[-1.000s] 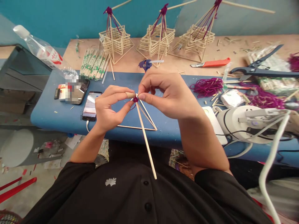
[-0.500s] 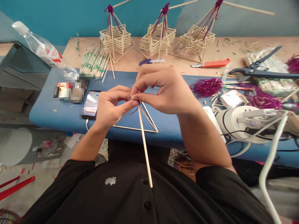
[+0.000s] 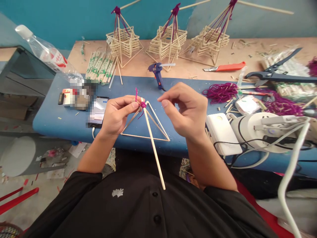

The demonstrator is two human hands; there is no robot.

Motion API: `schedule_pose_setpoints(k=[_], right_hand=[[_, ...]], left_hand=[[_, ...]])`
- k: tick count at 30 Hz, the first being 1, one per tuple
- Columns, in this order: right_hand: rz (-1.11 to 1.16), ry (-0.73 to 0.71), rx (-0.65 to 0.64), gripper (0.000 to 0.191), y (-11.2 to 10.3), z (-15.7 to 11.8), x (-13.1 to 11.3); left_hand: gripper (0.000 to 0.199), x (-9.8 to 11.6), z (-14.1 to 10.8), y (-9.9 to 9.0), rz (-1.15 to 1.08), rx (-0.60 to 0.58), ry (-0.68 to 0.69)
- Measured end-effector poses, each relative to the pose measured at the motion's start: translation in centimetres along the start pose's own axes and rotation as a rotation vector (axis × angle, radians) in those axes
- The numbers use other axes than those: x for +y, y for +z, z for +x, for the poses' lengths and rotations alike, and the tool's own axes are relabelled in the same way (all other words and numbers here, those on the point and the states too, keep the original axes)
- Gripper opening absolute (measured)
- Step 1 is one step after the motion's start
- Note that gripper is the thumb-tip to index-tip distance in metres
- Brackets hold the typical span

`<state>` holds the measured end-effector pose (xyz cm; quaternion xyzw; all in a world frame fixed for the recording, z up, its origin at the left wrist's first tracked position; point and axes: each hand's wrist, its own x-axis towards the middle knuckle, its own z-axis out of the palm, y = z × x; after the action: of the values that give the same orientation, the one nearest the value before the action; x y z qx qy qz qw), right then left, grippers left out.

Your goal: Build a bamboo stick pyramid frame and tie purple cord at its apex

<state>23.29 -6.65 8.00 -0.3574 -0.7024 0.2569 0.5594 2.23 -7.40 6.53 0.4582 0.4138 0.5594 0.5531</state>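
My left hand [image 3: 116, 115] pinches the top of a stick frame [image 3: 146, 137] between thumb and fingers. Purple yarn [image 3: 143, 104] is wound round the joint there, with one loose end up and another down. The frame has a triangular base on the blue mat, and one long stick [image 3: 155, 152] slants from the joint towards my shirt. Apart from it on the right, my right hand [image 3: 187, 110] hovers with curled fingers, a small gap between thumb and forefinger, and nothing visible in it. Behind the hands lies a blue glue gun [image 3: 158, 75].
Three finished-looking stick models [image 3: 125, 43] stand along the back. An orange utility knife [image 3: 229, 67], dark cutters [image 3: 274, 74] and purple yarn bundles [image 3: 220, 92] lie right. A white power bank [image 3: 223, 134] and cables sit near my right arm. Leftward are a phone [image 3: 100, 112] and plastic bottle [image 3: 55, 59].
My right hand has let go of the joint and drawn back right and slightly down, uncovering the purple knot and the glue gun. My left hand keeps its pinch.
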Motion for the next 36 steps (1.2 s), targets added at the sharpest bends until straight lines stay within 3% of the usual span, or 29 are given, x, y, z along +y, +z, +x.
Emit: schedule_pose_setpoints(k=[4,8,15,20,28,33,36], right_hand=[[-0.057,-0.129,0.138,0.007,0.9,-2.8,0.3],[-0.222,-0.257,0.200,0.016,2.2,-4.7,0.4],[-0.158,-0.154,0.165,0.014,3.6,-4.2,-0.2],[-0.197,-0.191,0.156,0.021,3.9,-3.9,-0.5],[-0.450,-0.223,0.299,0.038,4.1,-4.8,0.1],[-0.420,-0.116,0.308,0.029,4.5,-5.7,-0.6],[-0.429,-0.121,0.370,0.024,4.9,-5.7,-0.7]], left_hand=[[0.031,-0.1,0.5,-0.5,-0.034,-0.050,-0.071],[0.022,-0.4,1.2,-0.5,-0.118,-0.066,-0.188],[0.016,-0.6,1.9,-0.4,-0.124,-0.075,-0.358],[0.017,-0.3,2.7,-0.7,-0.014,-0.176,-0.392],[0.018,0.1,2.7,0.4,-0.069,-0.148,-0.459],[0.020,-0.2,2.0,1.3,-0.016,-0.152,-0.411],[0.022,-0.3,1.9,1.8,-0.077,-0.115,-0.461]])
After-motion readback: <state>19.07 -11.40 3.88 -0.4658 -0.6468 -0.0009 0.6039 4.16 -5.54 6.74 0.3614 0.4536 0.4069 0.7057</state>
